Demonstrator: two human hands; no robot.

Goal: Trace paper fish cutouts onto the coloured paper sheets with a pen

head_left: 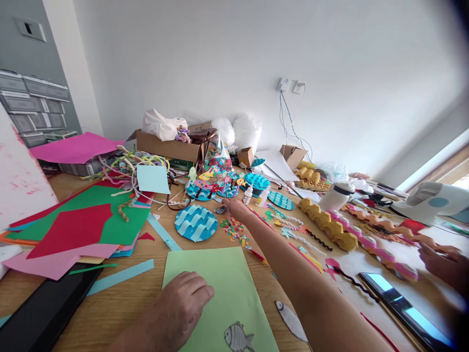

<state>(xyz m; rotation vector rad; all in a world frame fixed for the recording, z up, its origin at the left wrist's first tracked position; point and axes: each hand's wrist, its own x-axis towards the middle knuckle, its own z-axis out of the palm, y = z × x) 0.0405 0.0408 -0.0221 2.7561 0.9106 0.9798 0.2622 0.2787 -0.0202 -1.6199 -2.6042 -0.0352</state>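
Note:
My left hand (186, 305) rests on a light green sheet of paper (223, 278), its fingers curled together; whether anything is under them is hidden. A grey striped fish cutout (239, 336) lies at the sheet's lower edge. My right arm stretches forward, and my right hand (234, 208) is at the middle of the table with its fingers pinched on a thin stick-like item, too small to name. Close by are a small grey cutout (220, 210), a blue wavy paper disc (196, 223), colourful confetti (234, 230) and two white glue bottles (247, 194).
Coloured paper sheets (120, 210) and a black tablet (47, 313) lie left. Egg-carton strips (330, 225), a phone (406, 313) and another person's hand (439, 264) are right. A cardboard box (164, 149) stands behind. A white fish cutout (291, 320) lies near my right arm.

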